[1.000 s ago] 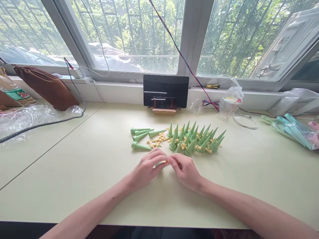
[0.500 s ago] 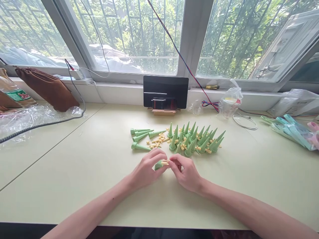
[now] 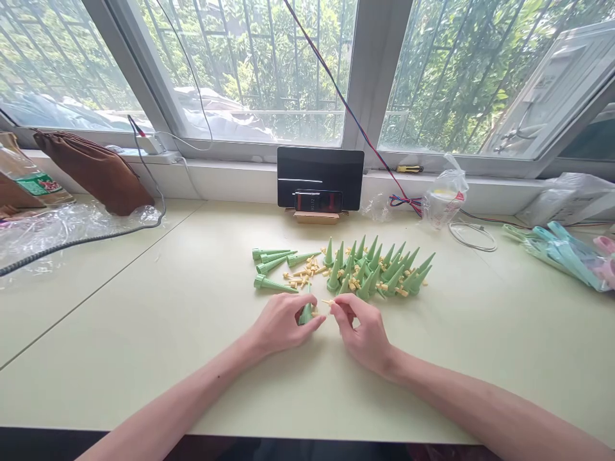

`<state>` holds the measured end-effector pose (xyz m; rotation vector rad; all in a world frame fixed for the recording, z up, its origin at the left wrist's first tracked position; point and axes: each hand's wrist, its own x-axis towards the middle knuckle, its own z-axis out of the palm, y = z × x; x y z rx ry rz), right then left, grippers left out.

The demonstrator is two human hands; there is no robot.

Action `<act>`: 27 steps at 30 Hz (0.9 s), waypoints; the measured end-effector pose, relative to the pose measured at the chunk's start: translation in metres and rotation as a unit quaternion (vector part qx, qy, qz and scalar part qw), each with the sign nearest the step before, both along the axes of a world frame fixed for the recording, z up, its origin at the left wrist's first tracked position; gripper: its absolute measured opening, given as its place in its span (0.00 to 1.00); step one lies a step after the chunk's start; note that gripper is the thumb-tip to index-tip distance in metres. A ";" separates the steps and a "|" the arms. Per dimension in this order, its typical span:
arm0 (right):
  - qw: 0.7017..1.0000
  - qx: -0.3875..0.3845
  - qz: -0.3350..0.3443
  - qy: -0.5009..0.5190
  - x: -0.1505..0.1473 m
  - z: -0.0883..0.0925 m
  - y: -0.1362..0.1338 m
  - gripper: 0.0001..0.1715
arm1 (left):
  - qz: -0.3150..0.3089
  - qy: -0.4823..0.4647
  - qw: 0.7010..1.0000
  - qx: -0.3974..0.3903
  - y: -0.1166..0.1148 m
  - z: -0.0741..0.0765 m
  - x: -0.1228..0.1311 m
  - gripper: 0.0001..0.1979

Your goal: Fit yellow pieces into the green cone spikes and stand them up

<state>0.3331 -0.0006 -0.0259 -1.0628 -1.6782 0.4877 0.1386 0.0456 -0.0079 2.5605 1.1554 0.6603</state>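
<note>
My left hand (image 3: 281,322) is closed on a green cone spike (image 3: 306,312), tip pointing away from me. My right hand (image 3: 361,328) pinches a small yellow pin (image 3: 328,302) just right of that cone. Beyond the hands, several green cones (image 3: 379,272) stand upright in a cluster. A few more green cones (image 3: 271,261) lie on their sides to the left. Loose yellow pieces (image 3: 302,274) are scattered between the two groups on the pale green table (image 3: 144,307).
A black tablet (image 3: 319,176) with a phone (image 3: 318,200) leans on the windowsill behind the cones. A brown pouch (image 3: 96,169) and clear plastic wrap (image 3: 52,224) lie far left. A plastic bag (image 3: 446,191), white cable (image 3: 473,235) and pastel tools (image 3: 562,253) sit at right.
The hands have drawn slightly apart. The left hand turned the green cone so its tip points away, and the right hand now holds a yellow pin free of it.
</note>
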 end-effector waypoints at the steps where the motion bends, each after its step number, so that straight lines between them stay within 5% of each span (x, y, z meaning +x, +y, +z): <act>1: 1.000 0.000 0.003 0.002 0.000 0.000 0.000 0.10 | 0.001 0.006 1.000 0.001 0.000 0.001 0.000 0.11; 27: 0.999 -0.025 0.016 0.019 0.001 -0.003 0.002 0.11 | 0.025 -0.140 0.988 0.063 0.000 0.000 -0.001 0.09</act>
